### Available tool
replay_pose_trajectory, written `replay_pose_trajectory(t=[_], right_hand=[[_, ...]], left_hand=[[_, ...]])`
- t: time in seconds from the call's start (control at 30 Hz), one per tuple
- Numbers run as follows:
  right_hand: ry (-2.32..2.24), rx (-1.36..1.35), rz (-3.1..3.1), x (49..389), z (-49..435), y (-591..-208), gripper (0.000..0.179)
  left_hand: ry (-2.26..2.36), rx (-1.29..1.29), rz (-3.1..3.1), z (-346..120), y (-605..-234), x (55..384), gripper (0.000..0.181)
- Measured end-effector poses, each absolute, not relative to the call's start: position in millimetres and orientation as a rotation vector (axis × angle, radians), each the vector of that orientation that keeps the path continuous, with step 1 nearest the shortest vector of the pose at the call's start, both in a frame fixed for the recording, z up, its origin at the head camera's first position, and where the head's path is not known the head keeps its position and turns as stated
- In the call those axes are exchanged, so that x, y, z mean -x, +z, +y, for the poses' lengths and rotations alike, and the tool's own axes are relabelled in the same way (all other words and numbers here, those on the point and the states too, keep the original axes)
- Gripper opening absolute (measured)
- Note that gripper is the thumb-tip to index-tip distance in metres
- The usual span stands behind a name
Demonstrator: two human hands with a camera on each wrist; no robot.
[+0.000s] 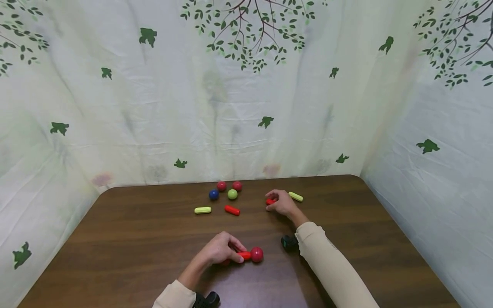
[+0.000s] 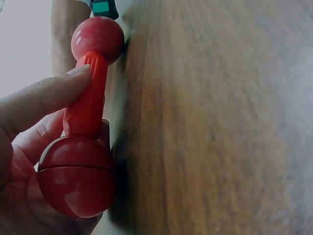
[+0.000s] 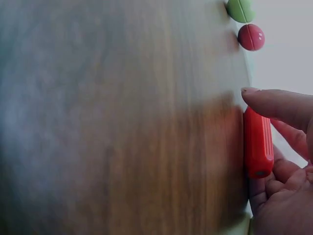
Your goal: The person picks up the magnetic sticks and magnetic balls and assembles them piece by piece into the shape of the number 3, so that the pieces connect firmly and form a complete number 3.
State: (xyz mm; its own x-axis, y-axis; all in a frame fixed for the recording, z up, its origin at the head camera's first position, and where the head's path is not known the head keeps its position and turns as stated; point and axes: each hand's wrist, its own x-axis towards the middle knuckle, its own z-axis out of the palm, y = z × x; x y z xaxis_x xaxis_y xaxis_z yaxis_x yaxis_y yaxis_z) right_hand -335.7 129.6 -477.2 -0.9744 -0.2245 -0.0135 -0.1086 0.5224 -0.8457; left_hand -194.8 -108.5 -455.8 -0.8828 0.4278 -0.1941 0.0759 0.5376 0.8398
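My left hand (image 1: 221,248) holds a ribbed red rod (image 2: 87,110) between thumb and fingers, low over the table. One red ball (image 1: 256,254) sits on the rod's far end. A second red ball (image 2: 77,182), with a groove round it, touches the near end by the palm. Farther back on the right, my right hand (image 1: 284,203) has its thumb and fingers about another red rod (image 3: 258,144), partly hidden in the head view. Just beyond that hand lies a yellow-green rod (image 1: 295,196).
On the brown wooden table (image 1: 154,239), a blue ball (image 1: 213,195), a green ball (image 1: 232,194) and two red balls (image 1: 221,186) are grouped at the back. Before them lie a yellow-green rod (image 1: 202,210) and a red rod (image 1: 232,210). A leaf-printed curtain (image 1: 231,141) surrounds the table.
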Motion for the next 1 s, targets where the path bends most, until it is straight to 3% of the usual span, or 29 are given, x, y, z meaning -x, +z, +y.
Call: replay_pose_trajectory(t=[0.33, 1.0], right_hand=[[-1.292, 0.302, 2.731, 333, 130, -475, 0.023], [-1.405, 0.305, 2.669, 322, 133, -470, 0.021]], left_hand=[[1.307, -0.397, 2.401, -109, -456, 195, 0.017], [1.290, -0.430, 2.407, -110, -457, 197, 0.017]])
